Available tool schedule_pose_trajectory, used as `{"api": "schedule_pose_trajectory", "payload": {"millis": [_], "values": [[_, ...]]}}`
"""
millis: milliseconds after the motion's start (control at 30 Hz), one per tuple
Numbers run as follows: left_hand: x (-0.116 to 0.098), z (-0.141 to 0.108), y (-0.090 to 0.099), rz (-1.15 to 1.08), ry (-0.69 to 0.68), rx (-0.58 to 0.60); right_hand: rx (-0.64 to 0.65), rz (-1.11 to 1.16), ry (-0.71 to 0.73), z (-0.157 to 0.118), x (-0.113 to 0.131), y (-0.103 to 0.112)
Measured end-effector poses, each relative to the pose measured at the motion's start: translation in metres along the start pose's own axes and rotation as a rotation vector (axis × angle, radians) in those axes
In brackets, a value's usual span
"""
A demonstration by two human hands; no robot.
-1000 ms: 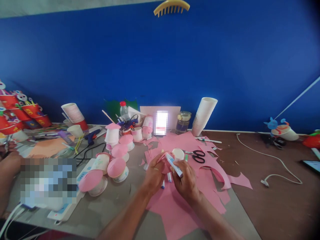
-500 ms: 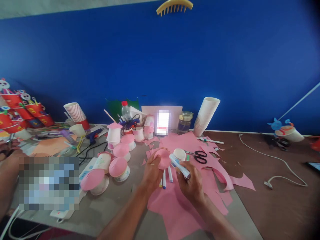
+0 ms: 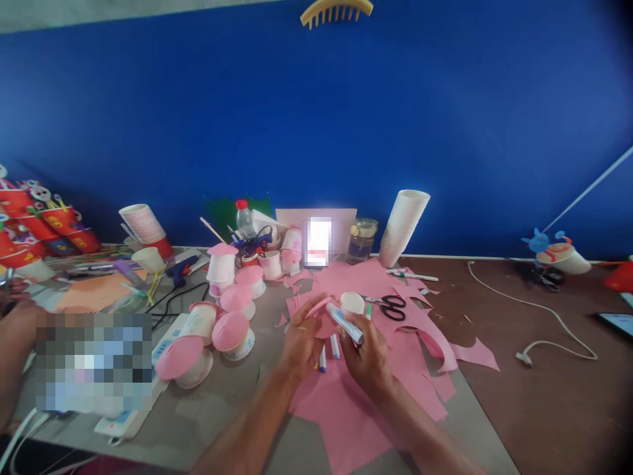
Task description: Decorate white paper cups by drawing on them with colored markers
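My left hand (image 3: 302, 340) is closed on a pink paper disc (image 3: 320, 311), which is tilted and slightly curled. Closed round a white-and-blue tube (image 3: 345, 323) is my right hand (image 3: 366, 349); whether the tube is a marker or glue I cannot tell. Its upper end meets or overlaps the disc's right edge. Just behind the tube stands a white paper cup (image 3: 353, 302). Below the disc, between my hands, markers (image 3: 335, 346) with white barrels lie on a large pink paper sheet (image 3: 341, 412).
Black-handled scissors (image 3: 394, 307) lie on pink scraps to the right. Paper cups with pink cone tops (image 3: 231, 332) stand on the left, beside a power strip (image 3: 163, 349). A tall cup stack (image 3: 404, 227) leans at the back. Another person's arm (image 3: 17, 349) reaches in from the left.
The pink disc has tipped to a steeper angle in my left hand. My right hand has moved slightly left with the tube, closer over the disc. The whole view has shifted a little.
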State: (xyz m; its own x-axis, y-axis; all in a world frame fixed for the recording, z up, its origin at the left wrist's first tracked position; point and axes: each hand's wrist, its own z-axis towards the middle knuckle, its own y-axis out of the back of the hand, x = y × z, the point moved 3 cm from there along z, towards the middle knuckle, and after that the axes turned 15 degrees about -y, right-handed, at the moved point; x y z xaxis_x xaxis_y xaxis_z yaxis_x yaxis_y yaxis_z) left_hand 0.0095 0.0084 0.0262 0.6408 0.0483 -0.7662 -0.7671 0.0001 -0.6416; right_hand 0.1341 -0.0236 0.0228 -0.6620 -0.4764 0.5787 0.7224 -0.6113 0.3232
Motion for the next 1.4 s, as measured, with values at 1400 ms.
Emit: {"api": "schedule_pose_trajectory", "payload": {"millis": [1400], "values": [[0.008,0.001,0.004,0.097,-0.013,-0.023,0.037,0.021,0.058,0.001,0.006,0.004]]}}
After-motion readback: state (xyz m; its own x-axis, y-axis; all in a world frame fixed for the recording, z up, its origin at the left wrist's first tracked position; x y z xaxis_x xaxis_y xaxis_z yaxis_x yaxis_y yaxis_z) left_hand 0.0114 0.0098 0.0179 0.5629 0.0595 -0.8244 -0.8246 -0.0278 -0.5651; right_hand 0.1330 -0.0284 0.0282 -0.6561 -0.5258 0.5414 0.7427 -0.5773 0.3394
